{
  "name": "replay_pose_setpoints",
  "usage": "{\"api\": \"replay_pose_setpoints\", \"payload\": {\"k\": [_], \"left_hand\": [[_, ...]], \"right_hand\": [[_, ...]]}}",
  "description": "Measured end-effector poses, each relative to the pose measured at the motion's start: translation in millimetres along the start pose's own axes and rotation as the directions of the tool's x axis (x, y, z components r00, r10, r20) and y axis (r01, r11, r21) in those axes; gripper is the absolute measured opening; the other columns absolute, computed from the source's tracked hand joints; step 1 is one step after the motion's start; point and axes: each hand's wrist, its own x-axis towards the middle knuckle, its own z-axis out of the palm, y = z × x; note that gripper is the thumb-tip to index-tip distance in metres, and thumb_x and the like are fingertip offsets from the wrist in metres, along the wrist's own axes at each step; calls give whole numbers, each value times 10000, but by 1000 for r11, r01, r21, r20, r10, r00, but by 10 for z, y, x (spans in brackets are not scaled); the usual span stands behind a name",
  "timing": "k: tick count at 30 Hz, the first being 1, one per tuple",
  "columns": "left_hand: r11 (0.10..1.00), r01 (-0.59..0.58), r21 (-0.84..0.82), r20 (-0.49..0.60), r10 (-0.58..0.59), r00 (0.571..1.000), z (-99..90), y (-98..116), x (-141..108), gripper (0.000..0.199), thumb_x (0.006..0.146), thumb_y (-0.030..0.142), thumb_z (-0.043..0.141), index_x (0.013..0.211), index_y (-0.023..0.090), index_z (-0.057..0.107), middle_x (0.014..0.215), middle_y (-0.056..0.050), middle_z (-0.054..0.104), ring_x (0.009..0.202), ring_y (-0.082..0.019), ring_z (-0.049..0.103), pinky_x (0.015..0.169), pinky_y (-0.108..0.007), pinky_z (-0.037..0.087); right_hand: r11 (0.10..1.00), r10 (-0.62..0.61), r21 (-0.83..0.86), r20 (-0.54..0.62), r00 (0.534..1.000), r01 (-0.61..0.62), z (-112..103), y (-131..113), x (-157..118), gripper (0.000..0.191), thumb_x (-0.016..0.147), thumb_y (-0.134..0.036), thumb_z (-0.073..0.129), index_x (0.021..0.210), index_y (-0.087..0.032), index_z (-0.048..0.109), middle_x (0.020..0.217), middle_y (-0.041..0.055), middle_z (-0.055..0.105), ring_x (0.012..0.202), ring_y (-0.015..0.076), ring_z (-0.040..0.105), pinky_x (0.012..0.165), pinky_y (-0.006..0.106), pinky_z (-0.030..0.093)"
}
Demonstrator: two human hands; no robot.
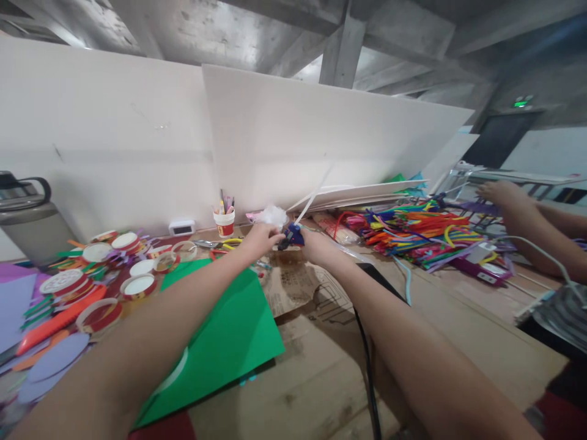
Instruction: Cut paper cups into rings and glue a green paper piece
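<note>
Both arms stretch forward over the table. My right hand (pixel 316 247) is closed around a blue hot glue gun (pixel 295 233), with a long whitish glue stick (pixel 314 198) slanting up from it. Fingers bent together, my left hand (pixel 265 239) is at the gun's dark front end; what it pinches, if anything, is hidden. Crumpled clear plastic (pixel 274 216) lies just behind the left hand. Below the hands is a piece of printed brown cardboard (pixel 293 284). Green card sheet (pixel 233 330) lies under and beside my left forearm.
Tape rolls (pixel 137 286), an orange-handled cutter (pixel 59 321) and a flask (pixel 32 214) stand left. A pen cup (pixel 224 224) is at the back. Colourful pipe cleaners (pixel 422 229) lie right, near another person's arm (pixel 527 226). A black cord (pixel 367 360) crosses the front.
</note>
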Motion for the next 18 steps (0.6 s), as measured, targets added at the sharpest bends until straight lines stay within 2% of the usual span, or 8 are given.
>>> {"api": "replay_pose_setpoints", "payload": {"k": [3,6,9,12,18], "left_hand": [[993,-32,110,146,16,989,128,-123,-195,198,875,254,551,887,163,727,890,-69,719,843,-199,631,796,-301,459],[975,-108,194,237,60,970,226,-164,-277,233,868,201,536,1006,175,722,1043,-101,689,978,-228,622,894,-325,457],[957,-156,246,290,80,954,274,-161,-285,290,881,238,532,1115,174,691,1141,-126,626,1056,-240,591,948,-331,448],[949,-154,276,337,55,940,295,-145,-261,364,896,271,514,1228,185,638,1199,-130,588,1115,-250,558,993,-341,425],[922,-182,342,415,25,909,348,-128,-192,416,876,258,515,1272,169,607,1275,-138,551,1145,-276,522,967,-345,429]], "right_hand": [[999,35,-31,-2,999,-35,-14,6,3,415,860,-117,472,1274,-126,509,1080,182,693,969,273,677,788,327,481],[997,63,-54,-4,998,-63,-34,42,10,421,866,-125,471,1286,-138,501,1084,183,691,990,279,673,799,334,481],[995,64,-76,-19,998,-65,-66,93,7,396,877,-141,461,1270,-128,509,1091,196,684,1024,286,662,811,334,479],[990,100,-96,-29,995,-102,-99,143,-5,381,893,-163,440,1266,-109,497,1108,211,673,1042,297,653,816,350,479],[982,152,-106,-55,987,-157,-126,216,-18,372,875,-189,488,1238,-108,483,1128,216,661,1007,289,658,807,348,475]]}}
